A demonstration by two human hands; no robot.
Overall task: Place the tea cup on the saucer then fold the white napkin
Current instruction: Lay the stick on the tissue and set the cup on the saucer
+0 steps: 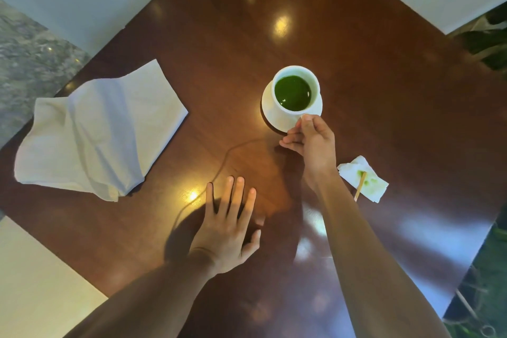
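1. Leftmost, napkin [101, 132] lies rumpled and half open near the surface [384, 90] edge, untouched; folding looks not yet begun.
2. Left hand [227, 230] rests flat, fingers [237, 195] straight and slightly spread, holding nothing, likely bracing and free to take the napkin.
3. Cup [295, 90] of green tea sits upright on the saucer [277, 118].
4. Right hand [312, 143] pinches at the cup's near side, fingers [306, 122] curled, probably on the handle, which is hidden.
5. Far right, stained tissue [365, 180] and stick [360, 186] lie apart.
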